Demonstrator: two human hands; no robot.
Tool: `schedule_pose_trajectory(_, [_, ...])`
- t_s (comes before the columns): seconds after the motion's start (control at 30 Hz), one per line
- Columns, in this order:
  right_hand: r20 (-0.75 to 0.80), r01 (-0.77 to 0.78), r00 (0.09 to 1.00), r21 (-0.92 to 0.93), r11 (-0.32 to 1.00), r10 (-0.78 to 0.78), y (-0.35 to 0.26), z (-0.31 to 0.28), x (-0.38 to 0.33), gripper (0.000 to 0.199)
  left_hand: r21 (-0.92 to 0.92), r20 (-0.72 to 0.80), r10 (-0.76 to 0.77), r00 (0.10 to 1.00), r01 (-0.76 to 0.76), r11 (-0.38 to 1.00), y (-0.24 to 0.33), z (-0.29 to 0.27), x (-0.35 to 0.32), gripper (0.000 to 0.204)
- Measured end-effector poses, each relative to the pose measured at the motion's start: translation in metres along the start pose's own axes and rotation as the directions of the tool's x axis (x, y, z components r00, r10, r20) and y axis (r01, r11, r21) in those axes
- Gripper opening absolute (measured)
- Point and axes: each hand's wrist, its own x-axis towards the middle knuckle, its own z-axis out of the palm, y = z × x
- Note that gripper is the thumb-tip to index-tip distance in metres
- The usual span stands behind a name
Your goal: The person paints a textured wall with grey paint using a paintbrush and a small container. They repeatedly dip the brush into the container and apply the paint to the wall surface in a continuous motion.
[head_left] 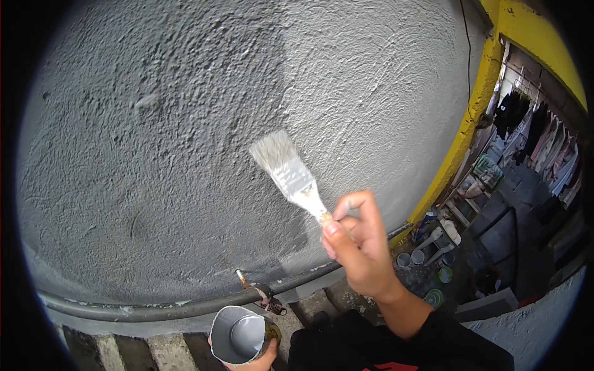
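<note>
My right hand pinches the handle of a flat paintbrush, held up in front of a rough plaster wall. The brush's pale bristles point up and to the left, and whitish paint coats its ferrule and handle. Whether the bristle tips touch the wall I cannot tell. Low in the view, my left hand is wrapped round a paint pot with light grey-white paint inside. The wall is darker grey on the left and paler on the right, with a fairly straight border between.
A dark pipe runs along the wall's base, with a short rusty pipe stub above it. Concrete steps lie below. To the right are a yellow frame, hanging clothes, a stool and several buckets.
</note>
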Motion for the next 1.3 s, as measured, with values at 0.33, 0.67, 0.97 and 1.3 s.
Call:
schedule_pose_trajectory(0.33, [-0.037,-0.579,0.816,-0.032,0.815,0.578,0.122,-0.038,-0.100,0.019,-0.065,-0.078,-0.007,0.997,0.002,0.998,-0.004,0.002,-0.009,0.075])
schedule_pose_trajectory(0.67, [-0.050,-0.541,0.840,-0.012,0.841,0.540,0.110,-0.027,-0.069,0.021,-0.046,-0.055,-0.133,0.990,0.130,0.990,-0.005,0.002,-0.007,0.082])
schedule_pose_trajectory(0.97, [0.022,-0.208,0.978,0.042,0.977,0.207,-0.016,0.016,0.009,0.019,-0.050,-0.028,-0.020,0.999,0.018,0.999,-0.016,-0.001,-0.008,0.081])
schedule_pose_trajectory(1.3, [0.088,-0.142,0.986,-0.020,0.990,0.144,0.004,0.010,0.011,0.017,-0.005,0.030,-0.128,0.991,0.128,0.992,0.010,0.010,-0.009,0.062])
